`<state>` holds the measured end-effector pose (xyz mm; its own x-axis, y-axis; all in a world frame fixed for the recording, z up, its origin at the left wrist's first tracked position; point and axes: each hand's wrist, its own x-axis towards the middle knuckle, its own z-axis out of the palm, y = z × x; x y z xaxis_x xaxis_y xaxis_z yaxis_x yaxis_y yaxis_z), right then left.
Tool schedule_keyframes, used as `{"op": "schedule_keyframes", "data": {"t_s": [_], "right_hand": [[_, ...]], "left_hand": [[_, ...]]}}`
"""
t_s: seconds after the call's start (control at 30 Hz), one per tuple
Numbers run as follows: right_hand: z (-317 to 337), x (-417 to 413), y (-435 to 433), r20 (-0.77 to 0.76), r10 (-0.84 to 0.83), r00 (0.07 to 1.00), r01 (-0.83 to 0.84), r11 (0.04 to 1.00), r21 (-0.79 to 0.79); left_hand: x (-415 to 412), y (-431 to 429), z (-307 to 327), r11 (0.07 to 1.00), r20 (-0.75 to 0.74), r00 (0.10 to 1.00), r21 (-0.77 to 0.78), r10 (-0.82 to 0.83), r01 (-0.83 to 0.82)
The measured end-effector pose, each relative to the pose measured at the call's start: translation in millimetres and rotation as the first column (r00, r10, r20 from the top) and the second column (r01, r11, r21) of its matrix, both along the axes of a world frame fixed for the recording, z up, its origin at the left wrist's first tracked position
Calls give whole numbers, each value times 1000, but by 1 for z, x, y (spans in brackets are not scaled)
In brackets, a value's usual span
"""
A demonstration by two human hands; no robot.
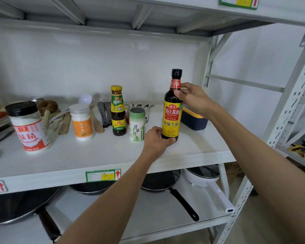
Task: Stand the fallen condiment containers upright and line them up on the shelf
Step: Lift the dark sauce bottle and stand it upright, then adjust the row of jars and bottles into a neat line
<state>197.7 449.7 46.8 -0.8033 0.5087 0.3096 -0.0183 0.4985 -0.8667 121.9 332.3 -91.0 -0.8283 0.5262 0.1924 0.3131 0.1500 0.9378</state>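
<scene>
Presently, findings as follows.

Soy bottle (172, 118): upright at centre right of the frame, base on or just at the shelf (95, 154), rightmost in the row.

Left hand (156, 140): grip closed round the base of the soy bottle, fingers wrapped under the yellow label.

Right hand (190, 96): grip pinching the shoulder of the soy bottle just below the red neck band.

Row: MSG jar (31, 127) at left, sugar jar (82, 123), oyster sauce (118, 111) and salt shaker (137, 125) all upright; the shaker stands just beside the soy bottle. None seen lying down.

Alignment: uneven; the MSG jar sits nearer the front edge than the others.

Handling, judged: soy bottle appears glass and full, hence heavy, rigid, breakable and top-heavy; the glossy label may slip. A two-point hold, base and shoulder, suits it. The jars look plastic and light; take them round the body.

Clutter: utensils (104, 115) behind the row and a box (194, 121) behind the soy bottle limit rearward placement.

Status, judged: standing complete; lining up remains.
</scene>
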Motion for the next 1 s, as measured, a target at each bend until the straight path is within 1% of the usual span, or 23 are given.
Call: {"op": "schedule_keyframes", "data": {"t_s": [0.1,0.13,0.2,0.27,0.33,0.37,0.43,0.5,0.57,0.63,0.67,0.73,0.8,0.83,0.9,1.0], "right_hand": [[-24,6,-2,-61,-88,994,88,996,-4],[-35,9,-2,-90,-121,989,118,992,-35],[-58,14,-3,-120,-133,984,115,982,-151],[-82,16,-3,-101,-135,986,106,962,-250],[-100,14,-4,-65,-185,981,153,930,-334],[-106,12,-5,-56,-204,977,170,913,-370],[-114,8,-6,-64,-214,975,171,899,-404],[-115,7,-12,-71,-181,981,136,901,-413],[-119,5,-19,-48,-130,990,100,913,-395],[-122,4,-22,33,-123,992,128,959,-253],[-123,2,-21,72,-142,987,152,972,-180],[-125,-1,-17,105,-176,979,188,975,-121],[-126,-5,-13,102,-173,980,186,972,-140],[-127,-7,-12,99,-172,980,186,971,-153],[-128,-11,-10,87,-196,977,208,964,-167],[-130,-16,-4,78,-254,964,265,948,-176]], "left_hand": [[-1,1,0,1000,12,1000,3,0,0],[-1,2,1,1000,18,1000,2,-2,2],[0,2,1,1000,38,999,12,7,-8],[3,0,2,999,52,998,29,23,-24],[6,-3,4,998,62,998,59,23,-27],[7,-7,4,997,54,998,72,28,-32],[8,-16,4,994,-9,998,90,56,-55],[7,-29,2,987,-80,991,125,108,-97],[3,-46,1,965,-129,968,177,217,-193],[-5,-62,1,930,-133,932,200,338,-309],[-11,-68,1,920,-129,918,174,375,-351],[-23,-76,0,923,-133,914,35,384,-383],[-32,-79,2,930,-145,930,-96,339,-354],[-34,-79,4,934,-149,937,-121,317,-336],[-36,-77,8,940,-161,941,-123,299,-319],[-37,-72,10,928,-189,929,-141,317,-345]]}}
